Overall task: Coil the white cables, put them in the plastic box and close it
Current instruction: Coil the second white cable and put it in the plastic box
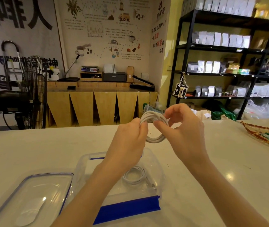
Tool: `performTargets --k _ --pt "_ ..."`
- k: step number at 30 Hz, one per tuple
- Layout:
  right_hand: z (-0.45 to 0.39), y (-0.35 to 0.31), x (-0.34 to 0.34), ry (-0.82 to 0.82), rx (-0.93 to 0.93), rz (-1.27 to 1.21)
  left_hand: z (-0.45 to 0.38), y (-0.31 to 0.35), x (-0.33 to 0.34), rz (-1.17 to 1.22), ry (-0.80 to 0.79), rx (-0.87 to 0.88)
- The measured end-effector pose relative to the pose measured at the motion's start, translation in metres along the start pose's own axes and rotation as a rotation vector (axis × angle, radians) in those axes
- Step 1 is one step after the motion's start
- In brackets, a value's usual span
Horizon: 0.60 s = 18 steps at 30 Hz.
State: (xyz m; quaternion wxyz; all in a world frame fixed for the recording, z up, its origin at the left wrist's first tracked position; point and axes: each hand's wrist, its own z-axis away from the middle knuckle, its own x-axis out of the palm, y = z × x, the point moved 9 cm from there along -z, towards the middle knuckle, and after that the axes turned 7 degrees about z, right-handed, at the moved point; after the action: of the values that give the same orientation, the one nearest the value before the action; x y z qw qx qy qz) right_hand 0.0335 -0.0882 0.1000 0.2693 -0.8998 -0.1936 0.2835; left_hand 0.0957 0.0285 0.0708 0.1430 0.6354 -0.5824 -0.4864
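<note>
Presently I note both hands raised above the white table [32, 145], sharing one coiled white cable [155, 126]. My left hand [129, 141] has its grip closed around the coil's left side; my right hand [184, 128] pinches the strands at the top, fingers curled, its grip likewise closed on the coil. A second coiled cable [135, 176] lies inside the open plastic box [160, 176], directly below my forearms. The clear lid [37, 197] lies flat just left of the box, its near-left corner cut off by the frame. Open table surface extends left, right and beyond the hands. A woven tray [261, 133] sits near the right edge, partly cut off. My left forearm hides the box's middle; the blue latch [127, 208] shows at its near side. Cable ends I cannot make out.
</note>
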Motion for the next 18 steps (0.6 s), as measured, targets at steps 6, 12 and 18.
performTargets --k 6,12,18 --pt "0.003 0.017 0.044 -0.627 0.245 -0.542 0.000 0.000 0.000 0.219 -0.069 -0.037" --pt "0.009 0.018 0.063 -0.734 0.396 -0.919 -0.001 -0.006 -0.001 0.383 -0.098 -0.124" --pt "0.013 0.003 0.067 -0.835 0.312 -1.124 -0.002 -0.012 -0.005 0.547 -0.180 -0.239"
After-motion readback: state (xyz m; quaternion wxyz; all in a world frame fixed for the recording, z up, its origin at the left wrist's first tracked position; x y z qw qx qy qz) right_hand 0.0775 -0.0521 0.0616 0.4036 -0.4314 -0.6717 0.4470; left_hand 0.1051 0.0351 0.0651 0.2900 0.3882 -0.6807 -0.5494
